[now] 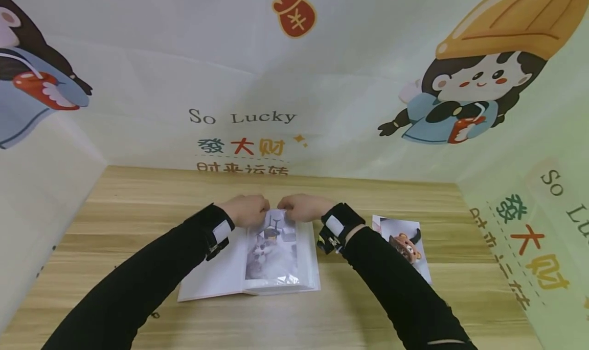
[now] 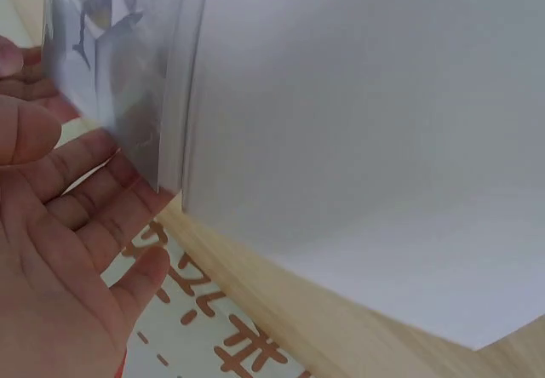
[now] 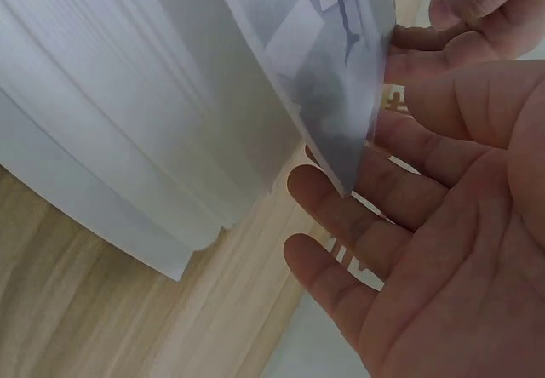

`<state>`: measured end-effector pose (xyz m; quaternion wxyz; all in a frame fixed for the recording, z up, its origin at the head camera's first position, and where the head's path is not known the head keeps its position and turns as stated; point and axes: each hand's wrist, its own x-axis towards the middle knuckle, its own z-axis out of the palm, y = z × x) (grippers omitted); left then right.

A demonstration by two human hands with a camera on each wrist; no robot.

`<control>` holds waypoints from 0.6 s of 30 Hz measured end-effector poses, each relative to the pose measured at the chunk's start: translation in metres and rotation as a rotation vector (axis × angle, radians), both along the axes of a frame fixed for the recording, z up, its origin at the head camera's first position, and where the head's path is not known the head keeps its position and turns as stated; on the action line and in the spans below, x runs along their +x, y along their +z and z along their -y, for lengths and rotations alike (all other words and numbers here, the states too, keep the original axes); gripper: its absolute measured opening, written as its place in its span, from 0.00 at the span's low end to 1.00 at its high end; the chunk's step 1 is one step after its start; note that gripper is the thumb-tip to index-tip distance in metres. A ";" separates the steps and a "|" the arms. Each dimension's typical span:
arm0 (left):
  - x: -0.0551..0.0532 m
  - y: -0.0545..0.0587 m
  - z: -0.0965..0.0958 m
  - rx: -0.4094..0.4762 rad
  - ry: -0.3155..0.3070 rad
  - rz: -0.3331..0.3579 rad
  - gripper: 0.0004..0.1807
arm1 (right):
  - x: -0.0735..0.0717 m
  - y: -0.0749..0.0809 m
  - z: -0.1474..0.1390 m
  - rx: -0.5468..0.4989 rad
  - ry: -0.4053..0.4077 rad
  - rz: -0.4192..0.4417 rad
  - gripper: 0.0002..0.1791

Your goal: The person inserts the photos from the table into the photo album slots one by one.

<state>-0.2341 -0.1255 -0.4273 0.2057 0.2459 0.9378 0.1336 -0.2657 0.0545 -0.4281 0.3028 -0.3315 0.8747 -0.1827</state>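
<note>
A photo album (image 1: 211,271) lies spread on the wooden table, its white cover leaf to the left. On the right side a grey-toned photo (image 1: 271,255) shows on a glossy clear sleeve page. My left hand (image 1: 246,210) is at the photo's top left, and my right hand (image 1: 303,207) is at its top right. In the left wrist view, extended fingers (image 2: 128,216) reach behind the page's edge, with the thumb apart from it. Similarly, the right wrist view has the fingers (image 3: 358,216) behind the raised page (image 3: 319,63), the thumb beside its edge.
A loose photo (image 1: 405,242) with a brown bear-like figure lies on the table to the right, partly under my right forearm. Printed white sheeting (image 1: 152,84) surrounds the wooden table (image 1: 138,196) at the back and sides. Stacked album pages (image 3: 162,97) lie beneath the raised one.
</note>
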 end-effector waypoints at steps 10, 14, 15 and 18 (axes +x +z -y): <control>0.015 -0.011 0.006 0.057 0.013 -0.083 0.17 | 0.017 0.001 -0.006 -0.086 -0.039 0.033 0.24; 0.019 -0.011 0.008 0.075 0.023 -0.079 0.18 | 0.022 -0.003 -0.007 -0.127 -0.090 0.037 0.25; 0.019 -0.011 0.008 0.078 0.026 -0.075 0.18 | 0.023 -0.005 -0.008 -0.143 -0.112 0.035 0.26; 0.022 -0.009 0.007 0.091 0.035 -0.073 0.19 | 0.030 -0.011 -0.010 -0.251 -0.232 0.053 0.30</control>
